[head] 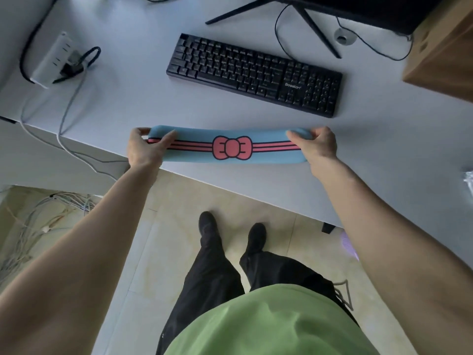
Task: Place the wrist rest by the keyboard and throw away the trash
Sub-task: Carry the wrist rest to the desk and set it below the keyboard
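The wrist rest (204, 156) is a long blue pad with pink stripes and a pink bow in its middle. I hold it level by both ends over the front part of the white desk (128, 98). My left hand (146, 149) grips its left end and my right hand (317, 144) grips its right end. The black keyboard (256, 73) lies beyond the pad, angled on the desk, with a gap of bare desk between them. A crumpled clear plastic piece (469, 180) shows at the right edge of the frame.
A monitor stand (307, 19) and its cables sit behind the keyboard. A white power strip (51, 60) with plugs lies at the far left. A cardboard box (445, 47) stands at the far right. Loose cables lie on the floor at left.
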